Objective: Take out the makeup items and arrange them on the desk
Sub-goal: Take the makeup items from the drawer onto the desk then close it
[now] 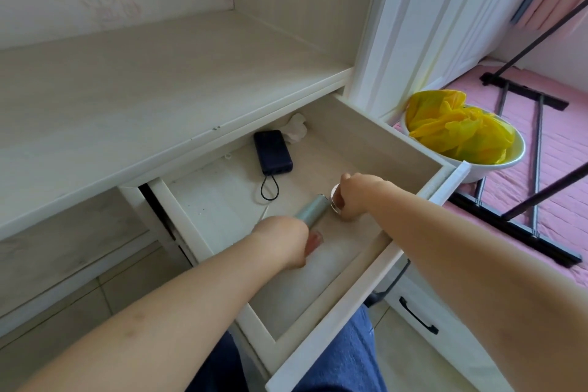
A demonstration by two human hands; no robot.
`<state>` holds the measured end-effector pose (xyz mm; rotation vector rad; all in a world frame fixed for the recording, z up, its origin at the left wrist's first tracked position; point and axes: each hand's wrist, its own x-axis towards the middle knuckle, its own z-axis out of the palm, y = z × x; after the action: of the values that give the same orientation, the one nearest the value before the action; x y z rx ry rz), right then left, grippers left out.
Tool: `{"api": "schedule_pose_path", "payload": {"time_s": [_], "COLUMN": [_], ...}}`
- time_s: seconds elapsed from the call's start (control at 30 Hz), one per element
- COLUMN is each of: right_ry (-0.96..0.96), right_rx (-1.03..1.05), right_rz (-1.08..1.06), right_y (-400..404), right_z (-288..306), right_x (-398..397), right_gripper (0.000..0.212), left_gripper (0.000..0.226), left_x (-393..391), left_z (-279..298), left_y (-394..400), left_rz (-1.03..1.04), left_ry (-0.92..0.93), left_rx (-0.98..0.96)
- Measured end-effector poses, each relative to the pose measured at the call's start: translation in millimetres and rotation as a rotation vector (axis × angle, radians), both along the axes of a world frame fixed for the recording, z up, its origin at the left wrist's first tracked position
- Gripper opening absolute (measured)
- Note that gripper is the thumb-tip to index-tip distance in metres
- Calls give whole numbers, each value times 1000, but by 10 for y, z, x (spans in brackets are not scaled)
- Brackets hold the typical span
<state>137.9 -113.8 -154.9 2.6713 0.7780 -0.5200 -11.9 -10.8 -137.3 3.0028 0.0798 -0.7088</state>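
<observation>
An open white drawer [331,325] sits under the pale desk top [143,86]. Inside it, my left hand [286,242] grips a pale green tube [313,210] that sticks out toward the upper right. A pinkish item shows under the same hand's fingers. Just right of the tube's tip, my right hand [356,196] is curled round a small round silvery-white container [335,197], mostly hidden by the fingers.
A dark blue power bank [272,151] with a looped cord and a crumpled white tissue [296,129] lie at the drawer's back. A white bin with a yellow bag [461,134] stands to the right on a pink mat, beside a black metal rack [537,149].
</observation>
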Motion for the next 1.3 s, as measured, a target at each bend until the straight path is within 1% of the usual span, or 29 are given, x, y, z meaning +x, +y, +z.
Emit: {"api": "schedule_pose_path", "payload": {"time_s": [0.03,0.13,0.23,0.33,0.43,0.5,0.53,0.57,0.63,0.67,0.73,0.8,0.87,0.93,1.07,1.2,1.3], "right_ry": [13,68,74,71,19,-2,-18,-55,-35,-15,7,36,68,114,181,253,292], "right_rx": [49,243,444,541,596,656,695,726,762,791,814,829,852,845,842,859,857], "right_rz": [-22,-45,-15,36,146,218,246,388,391,450,437,443,479,532,584,608,611], "right_y": [-15,-51,-30,58,260,517,628,1186,1370,1615,1711,1853,2172,2578,3209,3706,4067], "right_z": [27,188,405,720,1044,1251,1330,1544,1676,1737,1708,1664,1686,1716,1675,1544,1454], "right_x": [3,-35,-152,-366,-624,-766,-866,-1176,-1344,-1507,-1564,-1609,-1785,-2032,-2421,-2671,-2830], "right_gripper": [59,51,47,46,58,70,76,79,80,78,76,78,78,74,62,61,71], "left_gripper": [31,26,32,34,27,29,30,28,20,19,19,19,19,21,19,17,18], "left_x": [-13,-66,-188,-322,-559,-773,-878,-1353,-1449,-1635,-1658,-1742,-1994,-2316,-2801,-3137,-3300], "left_z": [54,260,519,742,926,1123,1148,1313,1335,1369,1343,1352,1400,1419,1322,1191,1105], "left_y": [84,371,645,863,1119,1324,1436,1806,1974,2134,2168,2204,2420,2735,3288,3723,4012], "left_rz": [53,165,266,346,436,523,566,681,726,770,807,841,906,989,1104,1182,1221], "left_ry": [-38,-127,-249,-335,-451,-501,-566,-707,-787,-858,-891,-919,-962,-1015,-1093,-1170,-1193], "left_rx": [-47,-187,-316,-438,-562,-611,-641,-642,-671,-659,-697,-695,-657,-635,-662,-681,-675]}}
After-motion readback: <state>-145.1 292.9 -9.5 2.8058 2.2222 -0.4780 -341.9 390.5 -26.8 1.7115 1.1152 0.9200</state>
